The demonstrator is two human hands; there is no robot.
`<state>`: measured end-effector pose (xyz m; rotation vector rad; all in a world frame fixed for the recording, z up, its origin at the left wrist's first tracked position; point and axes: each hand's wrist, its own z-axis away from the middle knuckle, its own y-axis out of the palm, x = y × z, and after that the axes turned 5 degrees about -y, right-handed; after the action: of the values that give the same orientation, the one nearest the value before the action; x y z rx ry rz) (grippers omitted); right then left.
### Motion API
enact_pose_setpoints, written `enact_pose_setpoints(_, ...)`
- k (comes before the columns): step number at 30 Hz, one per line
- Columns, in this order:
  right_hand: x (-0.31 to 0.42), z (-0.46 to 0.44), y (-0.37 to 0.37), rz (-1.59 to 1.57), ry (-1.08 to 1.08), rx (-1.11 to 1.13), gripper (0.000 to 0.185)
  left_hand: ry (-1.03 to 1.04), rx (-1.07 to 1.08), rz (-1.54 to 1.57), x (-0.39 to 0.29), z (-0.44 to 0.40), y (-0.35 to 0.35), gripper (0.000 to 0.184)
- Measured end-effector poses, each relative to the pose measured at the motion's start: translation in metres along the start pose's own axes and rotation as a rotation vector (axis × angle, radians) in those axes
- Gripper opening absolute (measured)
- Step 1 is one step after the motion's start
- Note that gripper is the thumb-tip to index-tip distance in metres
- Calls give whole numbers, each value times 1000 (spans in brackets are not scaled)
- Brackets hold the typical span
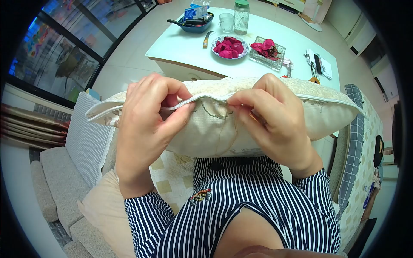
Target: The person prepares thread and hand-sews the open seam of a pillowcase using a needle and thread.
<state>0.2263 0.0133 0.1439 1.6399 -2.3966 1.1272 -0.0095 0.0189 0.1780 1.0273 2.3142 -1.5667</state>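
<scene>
A cream cushion [202,133] lies across my lap, its long edge facing up. A white zipper [208,97] runs along that edge, with frayed threads beside it. My left hand [150,112] pinches the zipper edge between thumb and fingers, left of the middle. Right of the middle, my right hand [275,116] is closed at the zipper edge, its fingertips pressed together. Loose thread hangs down the cushion front between both hands. Whether a needle or zipper pull is between my right fingertips is too small to tell.
Ahead stands a white table [172,47] with a plate of dark pink pieces [230,47], a glass tray [275,62], a knife [207,39], a blue basket [195,26], a mug [226,22] and a green-lidded jar [241,17]. A grey sofa [60,180] is at left.
</scene>
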Motion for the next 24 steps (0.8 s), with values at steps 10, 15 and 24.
enact_pose_setpoints(10,19,11,6,147,-25,-48,25,91,-131,-28,-7,10,15,19)
enact_pose_setpoints(15,19,13,12,152,-41,-101,26,195,-225,-90,-7,14,21,21)
enact_pose_setpoints(24,11,15,23,137,-52,-143,29,235,-222,-142,-7,17,21,24)
